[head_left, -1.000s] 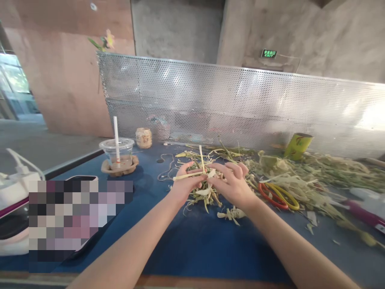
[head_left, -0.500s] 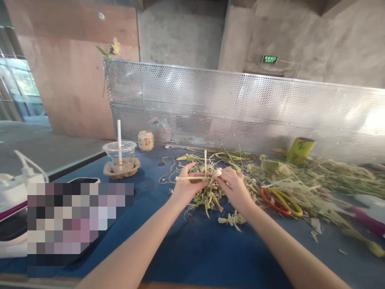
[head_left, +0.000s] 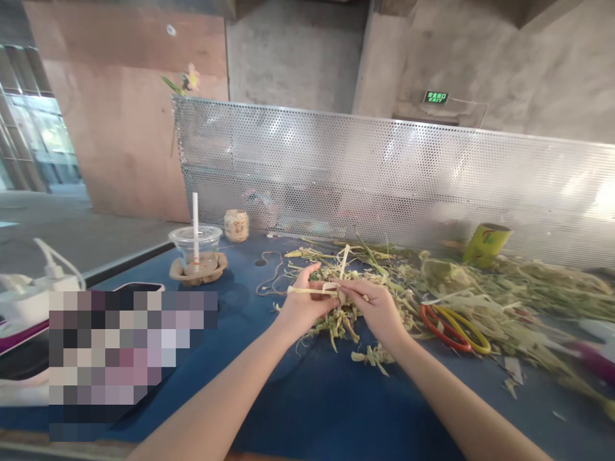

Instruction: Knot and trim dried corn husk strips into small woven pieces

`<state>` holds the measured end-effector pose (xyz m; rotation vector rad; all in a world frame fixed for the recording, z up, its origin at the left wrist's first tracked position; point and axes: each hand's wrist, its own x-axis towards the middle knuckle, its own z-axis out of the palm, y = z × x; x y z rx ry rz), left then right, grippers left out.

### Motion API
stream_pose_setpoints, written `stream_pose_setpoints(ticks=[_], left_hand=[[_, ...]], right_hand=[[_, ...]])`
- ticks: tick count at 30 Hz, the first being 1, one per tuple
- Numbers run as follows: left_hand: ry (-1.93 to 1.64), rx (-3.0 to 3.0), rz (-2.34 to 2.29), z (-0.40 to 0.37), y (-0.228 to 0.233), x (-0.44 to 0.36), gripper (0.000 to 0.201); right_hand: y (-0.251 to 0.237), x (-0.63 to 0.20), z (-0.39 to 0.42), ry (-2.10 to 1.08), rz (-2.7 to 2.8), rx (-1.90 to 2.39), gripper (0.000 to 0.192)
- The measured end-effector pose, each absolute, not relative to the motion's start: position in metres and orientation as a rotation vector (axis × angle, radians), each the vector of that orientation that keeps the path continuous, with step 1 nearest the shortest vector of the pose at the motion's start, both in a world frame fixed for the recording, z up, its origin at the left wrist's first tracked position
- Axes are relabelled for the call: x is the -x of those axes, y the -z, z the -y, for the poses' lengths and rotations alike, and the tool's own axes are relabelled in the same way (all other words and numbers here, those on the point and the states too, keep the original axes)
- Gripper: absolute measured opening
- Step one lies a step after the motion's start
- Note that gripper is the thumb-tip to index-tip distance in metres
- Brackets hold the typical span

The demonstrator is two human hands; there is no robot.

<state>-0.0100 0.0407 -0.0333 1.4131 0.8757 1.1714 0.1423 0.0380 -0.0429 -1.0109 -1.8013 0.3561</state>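
Blue cloth-covered worktable (head_left: 307,397) under my forearms, a perforated metal screen (head_left: 384,173) standing along its far edge. To the right, a long heap of pale green stalks and leaf trimmings (head_left: 500,288) spreads over the cloth, with orange-and-yellow-handled scissors (head_left: 456,323) lying at its near edge. Far left: a clear plastic cup with a white straw (head_left: 195,246) in a brown holder, well apart from my hands.

Between my hands, over a small clump of dried leafy scraps (head_left: 336,317) — thin pale straw-coloured leaf strips (head_left: 327,289), crossed: one runs level toward the left, another pokes up and back.

My left hand (head_left: 302,304) pinches the level strip, thumb and fingers closed on it. My right hand (head_left: 375,304) has fingertips together at the crossing, clamped on the strips there.

Step, as I judge it: folding or knotting one strip over the other, mid-weave. The next move likely calls for a steady pinch at the crossing while the free end is turned over — too loose and the fold would spring open.
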Motion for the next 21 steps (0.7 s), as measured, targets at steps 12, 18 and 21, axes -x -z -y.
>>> stream_pose_setpoints(ticks=[12,18,21], left_hand=[[-1.147,-1.402,-0.879,-0.034,0.028,0.010,0.081],[-1.179,-1.378,-0.806,-0.038,0.030,0.011,0.096],[-1.219,-1.388,-0.750,-0.041,0.031,0.011,0.102]], right_hand=[[0.041,-0.138,-0.035,-0.505,1.578,1.062,0.023],[0.042,-0.132,-0.038,-0.689,1.299,0.979,0.065],[0.041,-0.130,-0.037,-0.783,1.153,0.958,0.076]])
